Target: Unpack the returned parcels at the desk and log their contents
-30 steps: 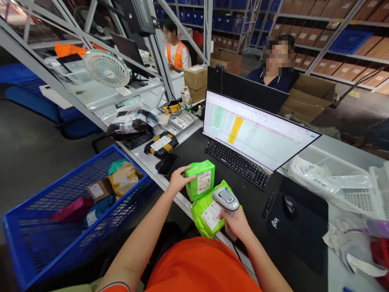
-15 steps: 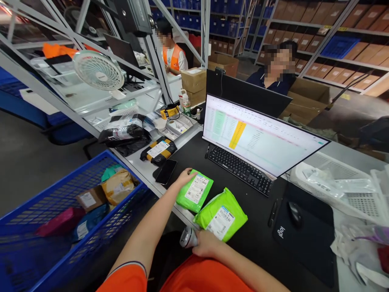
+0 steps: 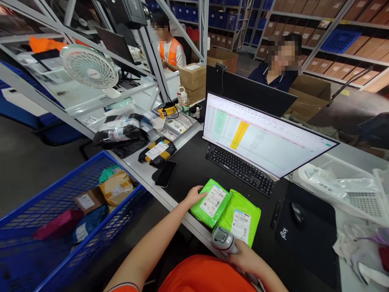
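Observation:
Two bright green parcels with white labels lie side by side on the black desk mat (image 3: pixel 194 166) in front of the keyboard (image 3: pixel 240 170). My left hand (image 3: pixel 194 196) rests on the left edge of the left green parcel (image 3: pixel 210 201), fingers curled against it. The right green parcel (image 3: pixel 241 220) lies just beyond my right hand (image 3: pixel 247 259). That hand is closed on a grey handheld barcode scanner (image 3: pixel 223 240), whose head sits at the near edge of the right parcel.
A monitor (image 3: pixel 261 136) with a spreadsheet stands behind the keyboard. A mouse (image 3: pixel 297 213) lies on its pad at right, a phone (image 3: pixel 165 173) and dark parcels (image 3: pixel 156 151) at left. A blue wire cart (image 3: pixel 54 227) holds several parcels. Two people sit behind the desk.
My left hand slid the left green parcel to the right, up against the other one. My right hand raised the scanner from below the desk edge toward the right parcel.

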`<action>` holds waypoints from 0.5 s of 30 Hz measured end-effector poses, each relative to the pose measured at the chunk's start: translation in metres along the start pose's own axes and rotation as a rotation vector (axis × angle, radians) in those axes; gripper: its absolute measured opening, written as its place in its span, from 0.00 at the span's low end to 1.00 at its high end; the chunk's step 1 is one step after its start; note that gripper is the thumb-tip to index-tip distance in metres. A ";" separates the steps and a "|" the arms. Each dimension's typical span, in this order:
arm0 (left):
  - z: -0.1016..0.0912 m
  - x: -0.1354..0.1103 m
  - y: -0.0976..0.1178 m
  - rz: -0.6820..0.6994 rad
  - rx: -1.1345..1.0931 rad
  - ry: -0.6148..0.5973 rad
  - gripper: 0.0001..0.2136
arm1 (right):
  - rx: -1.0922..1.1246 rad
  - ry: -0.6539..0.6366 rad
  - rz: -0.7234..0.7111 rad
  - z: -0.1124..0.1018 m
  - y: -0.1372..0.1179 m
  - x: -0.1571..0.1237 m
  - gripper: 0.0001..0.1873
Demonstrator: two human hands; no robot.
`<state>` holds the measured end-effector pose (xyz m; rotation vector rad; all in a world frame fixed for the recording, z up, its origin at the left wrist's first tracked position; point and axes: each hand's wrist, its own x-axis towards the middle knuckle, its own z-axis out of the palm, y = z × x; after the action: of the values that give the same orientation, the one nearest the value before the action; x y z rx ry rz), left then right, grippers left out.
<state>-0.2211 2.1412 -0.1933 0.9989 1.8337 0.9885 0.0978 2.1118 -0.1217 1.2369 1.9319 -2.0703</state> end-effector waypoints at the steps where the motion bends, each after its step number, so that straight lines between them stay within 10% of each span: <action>1: 0.006 -0.001 -0.001 -0.002 -0.004 0.011 0.22 | 0.078 0.018 0.045 -0.003 -0.008 -0.005 0.32; 8: -0.012 -0.019 0.004 0.029 -0.053 0.128 0.14 | 0.268 0.045 -0.018 -0.029 -0.052 -0.017 0.33; 15: -0.161 0.028 0.014 -0.045 -0.117 0.764 0.15 | 0.156 -0.043 0.025 -0.036 -0.039 0.005 0.34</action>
<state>-0.3716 2.1311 -0.1298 0.5252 2.3450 1.5722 0.0915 2.1541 -0.0890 1.2261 1.7564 -2.2531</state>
